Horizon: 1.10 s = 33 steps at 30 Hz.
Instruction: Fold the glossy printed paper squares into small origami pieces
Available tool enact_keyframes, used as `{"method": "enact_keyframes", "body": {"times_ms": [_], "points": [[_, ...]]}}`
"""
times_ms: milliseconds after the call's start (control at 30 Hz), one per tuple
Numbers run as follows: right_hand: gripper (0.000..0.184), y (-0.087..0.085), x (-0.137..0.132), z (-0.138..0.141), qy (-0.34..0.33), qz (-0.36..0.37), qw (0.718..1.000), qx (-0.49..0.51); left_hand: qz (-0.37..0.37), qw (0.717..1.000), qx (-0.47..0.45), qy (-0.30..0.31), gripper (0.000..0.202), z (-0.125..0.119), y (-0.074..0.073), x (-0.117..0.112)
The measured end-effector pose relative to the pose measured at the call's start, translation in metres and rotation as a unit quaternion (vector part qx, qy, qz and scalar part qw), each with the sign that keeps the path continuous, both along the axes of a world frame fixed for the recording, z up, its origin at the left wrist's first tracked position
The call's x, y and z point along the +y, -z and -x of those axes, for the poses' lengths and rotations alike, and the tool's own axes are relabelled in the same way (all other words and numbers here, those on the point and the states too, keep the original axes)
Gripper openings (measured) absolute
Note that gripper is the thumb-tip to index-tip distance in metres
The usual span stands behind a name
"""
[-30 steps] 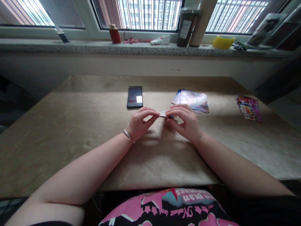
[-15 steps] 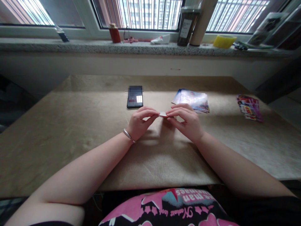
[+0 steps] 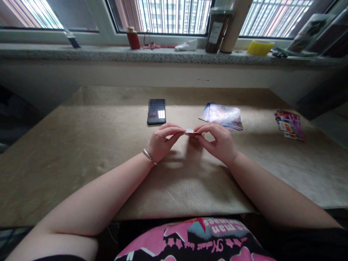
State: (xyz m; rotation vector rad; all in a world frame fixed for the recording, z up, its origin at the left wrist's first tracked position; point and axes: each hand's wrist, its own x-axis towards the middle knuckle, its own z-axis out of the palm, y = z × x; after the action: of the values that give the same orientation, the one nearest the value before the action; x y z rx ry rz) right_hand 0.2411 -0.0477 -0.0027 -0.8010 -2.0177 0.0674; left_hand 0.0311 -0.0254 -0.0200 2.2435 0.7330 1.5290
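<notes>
My left hand (image 3: 163, 141) and my right hand (image 3: 217, 142) meet just above the middle of the tan table (image 3: 81, 152). Both pinch a small folded piece of paper (image 3: 190, 132), white with a coloured edge, one at each end. The fingers of both hands are curled and pressed on it. A silver bangle sits on my left wrist. Behind my right hand lies a fanned stack of bluish printed sheets (image 3: 223, 116).
A dark phone (image 3: 156, 112) lies flat beyond my left hand. Pink printed cards (image 3: 288, 124) rest at the right of the table. On the stone windowsill (image 3: 95, 53) stand a red container (image 3: 133, 39), a dark jar (image 3: 216, 30) and a yellow tape roll (image 3: 260, 48).
The folded paper has flattened between my fingers and shows less of its face. My right hand has closed tighter on it. Both arms stay where they were.
</notes>
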Motion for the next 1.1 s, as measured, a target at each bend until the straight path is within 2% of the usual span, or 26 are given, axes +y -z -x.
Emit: {"method": "enact_keyframes", "body": {"times_ms": [200, 400, 667, 967, 1100], "points": [[0.009, -0.0014, 0.0003, 0.0008, -0.003, -0.004, 1.000, -0.004, 0.003, 1.000, -0.002, 0.006, 0.012, -0.0001, 0.0011, 0.0002], [0.011, 0.0005, 0.0016, -0.0004, 0.025, -0.003, 1.000, 0.011, -0.004, 1.000, -0.007, 0.005, 0.012, -0.0001, 0.0018, 0.0007], [0.009, -0.0011, 0.0019, -0.0008, 0.019, -0.002, 1.000, 0.005, -0.005, 1.000, -0.006, 0.001, 0.012, -0.0001, 0.0008, 0.0007], [0.007, 0.0012, 0.0026, 0.0002, 0.043, -0.017, 0.999, -0.007, -0.037, 0.999, -0.008, -0.030, 0.014, 0.0020, -0.0008, 0.0004], [0.005, 0.0027, -0.0008, 0.0048, 0.035, 0.008, 0.999, 0.020, -0.055, 0.997, -0.005, -0.046, 0.014, 0.0024, -0.0024, 0.0013]]}}
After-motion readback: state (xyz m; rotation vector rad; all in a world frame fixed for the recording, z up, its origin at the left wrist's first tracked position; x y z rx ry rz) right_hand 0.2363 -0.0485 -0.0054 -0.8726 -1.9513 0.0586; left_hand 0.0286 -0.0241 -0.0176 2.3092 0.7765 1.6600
